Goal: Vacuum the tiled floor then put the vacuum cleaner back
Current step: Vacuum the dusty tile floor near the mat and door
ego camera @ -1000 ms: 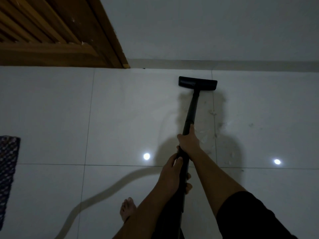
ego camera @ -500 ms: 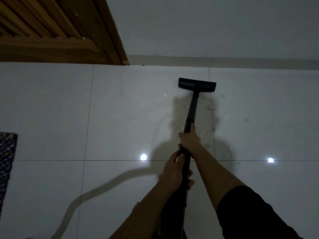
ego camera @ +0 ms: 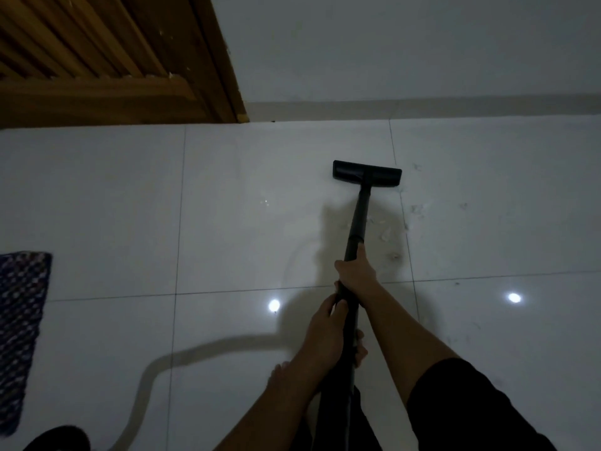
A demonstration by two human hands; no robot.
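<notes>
1. Nearest the camera, at the bottom edge of the tiled floor, a black sleeve covers the right upper arm, and bare toes show beside the left forearm.
2. The left hand is wrapped closed around the lower part of the black vacuum wand. The right hand is clamped on the same wand just above it, thumb lying along the tube. The two hands nearly touch.
3. This looks like the vacuuming step, mid-stroke. Putting the cleaner back is not yet begun.
4. Pale bits of debris lie just right of the wand, along a tile joint. The next move likely calls for steering the head rightward over them.
5. The wand is a slim, dark, straight tube running away from the person to a flat, wide, rectangular floor head, resting on the tiles.
6. At the left edge lies a woven mat.
7. Farthest, a wooden slatted door and a pale wall meet the floor.
</notes>
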